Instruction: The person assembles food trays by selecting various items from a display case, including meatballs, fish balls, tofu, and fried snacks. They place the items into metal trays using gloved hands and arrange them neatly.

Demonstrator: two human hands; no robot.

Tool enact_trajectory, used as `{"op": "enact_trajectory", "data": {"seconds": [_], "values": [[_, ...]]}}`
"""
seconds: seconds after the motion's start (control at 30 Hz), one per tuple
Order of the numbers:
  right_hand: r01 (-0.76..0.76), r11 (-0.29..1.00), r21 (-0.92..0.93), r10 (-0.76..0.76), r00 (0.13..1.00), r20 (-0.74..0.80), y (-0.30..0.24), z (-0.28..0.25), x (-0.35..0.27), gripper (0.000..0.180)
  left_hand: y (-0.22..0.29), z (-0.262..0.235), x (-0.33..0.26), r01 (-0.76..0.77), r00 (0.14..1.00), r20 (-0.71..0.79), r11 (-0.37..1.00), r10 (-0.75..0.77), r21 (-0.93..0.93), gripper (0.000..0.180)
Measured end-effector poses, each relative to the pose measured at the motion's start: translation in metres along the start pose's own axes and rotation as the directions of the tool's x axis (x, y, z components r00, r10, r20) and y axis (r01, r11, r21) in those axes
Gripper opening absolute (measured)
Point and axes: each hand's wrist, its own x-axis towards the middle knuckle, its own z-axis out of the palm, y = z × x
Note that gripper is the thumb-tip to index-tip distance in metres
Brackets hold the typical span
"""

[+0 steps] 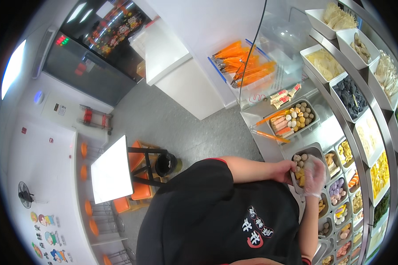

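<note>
My left hand [284, 171] is bare, its fingers closed on the near left rim of a metal pan [297, 187]. Inside that pan lie greyish-brown balls [300, 160] and yellow pieces [300, 176]. Over the pan's right side is my right hand [315, 176], in a see-through plastic glove. Its fingers curl inward among the food, and whatever they hold is hidden. Beyond stands another metal pan [315, 124] with balls and orange-white sticks. Orange-handled tongs [272, 136] lie by its left edge.
Rows of small food pans [337, 191] run along the counter at right, below shelves of white dishes [325, 62]. A plastic bin [252, 66] of orange-handled tongs stands beyond the counter. Wrapped packets [284, 97] lie nearby. Leftward are a white table [112, 170] and a black bin [166, 164].
</note>
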Motion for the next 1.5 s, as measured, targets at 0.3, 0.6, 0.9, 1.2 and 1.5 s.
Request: {"op": "enact_trajectory", "data": {"seconds": [0.3,0.6,0.9,1.2,1.5], "values": [[-0.275,0.946,-0.171,0.194,0.905,-0.379,0.053,-0.079,-0.114,0.038,0.045,-0.013,0.01,0.063,0.986,-0.155,0.998,-0.065,-0.022,0.043],[-0.867,0.266,-0.421,0.794,0.445,-0.414,0.058,-0.011,-0.296,0.11,0.077,-0.066,0.04,0.097,0.992,-0.07,0.986,-0.107,-0.134,0.052],[-0.851,0.507,0.135,0.643,0.269,-0.717,-0.022,0.019,-0.24,0.116,0.094,-0.08,0.056,0.126,0.91,-0.409,0.985,-0.068,0.117,0.042],[-0.494,0.801,0.339,0.59,0.553,-0.588,-0.032,-0.014,-0.212,0.111,0.094,-0.097,0.133,0.01,0.885,-0.465,1.0,-0.003,0.012,0.035],[-0.001,0.852,0.524,0.426,0.582,-0.693,-0.049,-0.043,-0.15,0.102,0.084,-0.12,0.164,-0.087,0.79,-0.61,0.996,0.069,-0.001,0.037]]}}
